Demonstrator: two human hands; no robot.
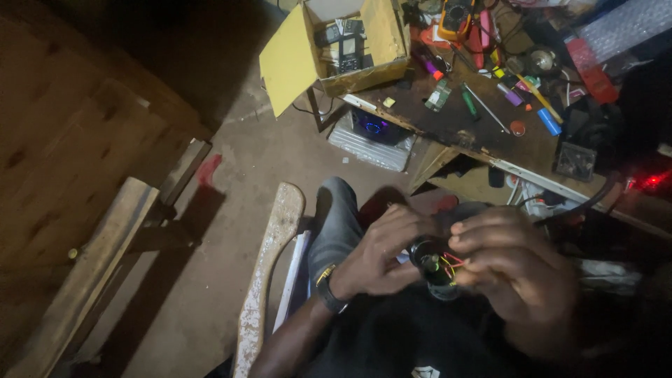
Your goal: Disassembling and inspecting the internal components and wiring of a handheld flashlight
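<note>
Both hands are low in the middle, over the lap. The left hand (381,255), with a watch (327,287) on its wrist, is curled around a small round black part (432,264) and its fingers press on the left side. The right hand (507,262) is closed on the part's right side, and its fingertips pinch close to thin coloured wires (451,263) that stick out of it. The part sits between the two hands, just at 3 o'clock from the left hand.

The wires look thin. A hard tug could snap one or pull it loose. It is dark here, so a wrong wire could get picked. If the hold slips, the part could drop to the floor (231,175).

At 9 o'clock lies a long wood plank (269,259). Farther off, at 1 o'clock, is a messy table (448,119) with a screwdriver (469,101) and small bits. At 12 o'clock stands an open yellow box (336,49) with phones in it.
</note>
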